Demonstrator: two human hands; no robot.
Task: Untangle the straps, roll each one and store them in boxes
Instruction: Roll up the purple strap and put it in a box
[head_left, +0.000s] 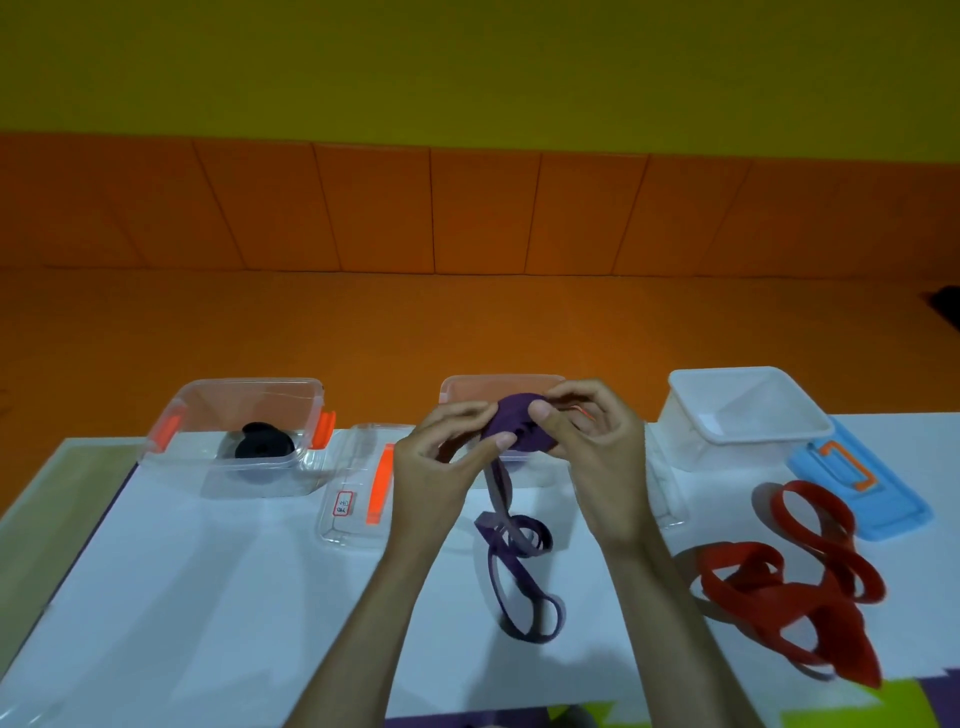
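Mid-roll on purple strap (514, 428): left hand (447, 457) and right hand (587, 431) both pinch the coil between them, tail hanging below to table (260, 597). Next: keep winding in slack, then box it.

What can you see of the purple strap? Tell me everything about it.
The purple strap is a flat, matte, rubbery-looking band. Its upper part is wound into a thick roll, held above the table between the left hand and right hand, whose fingers and thumbs pinch it from both sides. The unrolled rest hangs down and lies in loose overlapping loops on the table, in front of a clear box. The red strap lies apart, to its right.
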